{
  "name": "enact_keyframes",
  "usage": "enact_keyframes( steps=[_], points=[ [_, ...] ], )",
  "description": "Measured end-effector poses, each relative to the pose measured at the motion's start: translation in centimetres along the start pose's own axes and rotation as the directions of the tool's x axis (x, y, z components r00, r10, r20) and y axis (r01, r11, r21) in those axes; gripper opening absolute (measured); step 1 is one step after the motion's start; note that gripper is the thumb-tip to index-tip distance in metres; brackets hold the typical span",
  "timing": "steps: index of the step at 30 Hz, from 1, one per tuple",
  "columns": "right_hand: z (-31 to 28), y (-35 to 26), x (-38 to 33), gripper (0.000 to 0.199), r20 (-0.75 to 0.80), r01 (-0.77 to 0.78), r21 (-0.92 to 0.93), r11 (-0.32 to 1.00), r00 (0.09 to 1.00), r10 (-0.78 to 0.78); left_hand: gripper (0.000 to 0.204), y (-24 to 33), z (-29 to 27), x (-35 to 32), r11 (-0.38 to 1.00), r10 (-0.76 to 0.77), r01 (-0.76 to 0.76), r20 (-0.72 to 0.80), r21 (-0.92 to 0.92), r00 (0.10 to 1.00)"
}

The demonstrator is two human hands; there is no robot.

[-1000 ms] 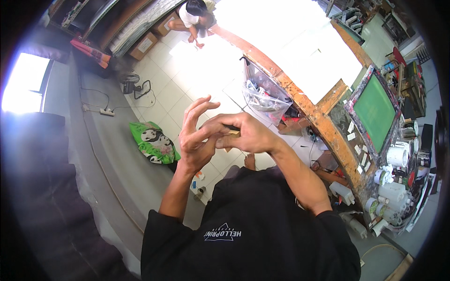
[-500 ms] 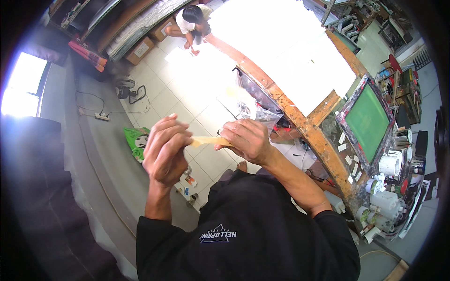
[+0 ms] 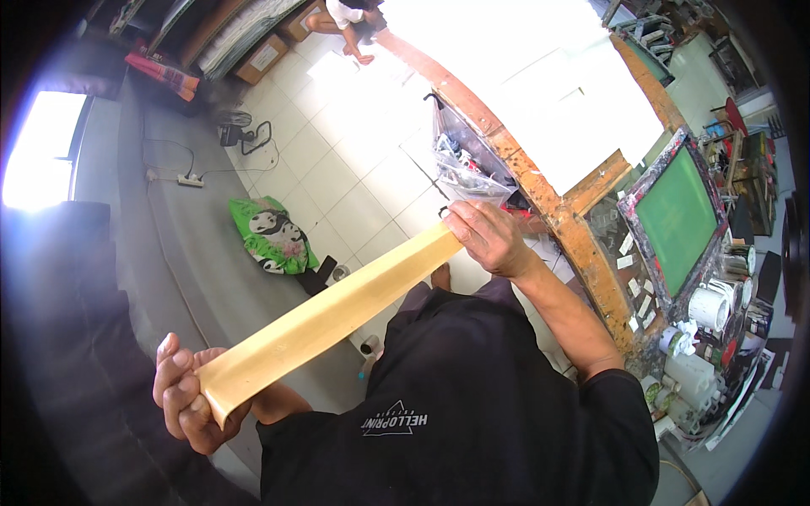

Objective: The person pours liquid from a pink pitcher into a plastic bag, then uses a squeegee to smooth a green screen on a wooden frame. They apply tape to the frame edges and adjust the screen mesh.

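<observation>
A long strip of yellowish-tan tape (image 3: 325, 316) is stretched taut in front of my body, slanting from lower left up to the right. My left hand (image 3: 183, 398) is closed on its lower end, with the fingers curled behind the edge. At the upper end my right hand (image 3: 489, 240) is closed on the tape. A small dark bit shows by the right fingertips; whether a roll sits inside that hand is hidden.
To the right stands a wooden-edged table (image 3: 540, 202) with a bright white top. A green screen-printing frame (image 3: 677, 219) leans beside several tubs (image 3: 707, 305). Left are a grey ledge (image 3: 173, 253) and a green panda-print bag (image 3: 272, 234). Another person (image 3: 348, 25) crouches at the back.
My hands have moved far apart, the left one down and to the left, the right one slightly right. The tape between them has gone from a short piece to a long strip.
</observation>
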State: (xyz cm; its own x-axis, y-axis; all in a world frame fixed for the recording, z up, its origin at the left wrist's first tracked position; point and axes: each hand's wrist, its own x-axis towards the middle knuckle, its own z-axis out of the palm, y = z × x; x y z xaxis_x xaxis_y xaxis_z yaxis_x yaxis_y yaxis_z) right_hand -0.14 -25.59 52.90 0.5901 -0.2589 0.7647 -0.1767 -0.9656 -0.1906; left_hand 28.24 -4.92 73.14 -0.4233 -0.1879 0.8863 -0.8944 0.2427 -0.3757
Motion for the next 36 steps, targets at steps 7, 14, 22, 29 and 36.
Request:
enact_keyframes(
  steps=[7, 14, 22, 29, 36],
  points=[
    [1.9, 4.2, -11.1, 0.021, 0.31, -0.474, 0.01, 0.88, 0.839, 0.448, 0.038, 1.4, -2.2, 0.0, 0.974, -0.181, 0.184, -0.038, 0.13, 0.983],
    [-1.6, 4.9, -7.2, 0.016, 0.418, -0.917, 0.298, 0.264, 0.374, 0.828, 0.024, 5.5, 0.6, -0.5, 0.952, -0.274, 0.307, 0.397, -0.019, 0.876],
    [1.1, -1.8, 11.0, 0.031, 0.315, -0.416, 0.876, 0.244, 0.877, 0.363, 0.024, 5.5, 8.5, -2.7, 0.599, -0.591, 0.775, 0.542, -0.202, 0.598],
    [2.7, -4.2, 11.0, 0.046, 0.023, -0.175, 0.726, 0.665, 0.973, 0.231, 0.024, 6.5, 10.9, -2.1, 0.589, -0.674, 0.791, 0.439, -0.167, 0.595],
    [-0.4, -5.0, 12.4, 0.043, -0.142, 0.058, 0.412, 0.909, 0.99, 0.001, 0.017, 7.5, 10.8, -1.7, 0.78, -0.591, 0.618, 0.212, -0.095, 0.779]
  ],
)
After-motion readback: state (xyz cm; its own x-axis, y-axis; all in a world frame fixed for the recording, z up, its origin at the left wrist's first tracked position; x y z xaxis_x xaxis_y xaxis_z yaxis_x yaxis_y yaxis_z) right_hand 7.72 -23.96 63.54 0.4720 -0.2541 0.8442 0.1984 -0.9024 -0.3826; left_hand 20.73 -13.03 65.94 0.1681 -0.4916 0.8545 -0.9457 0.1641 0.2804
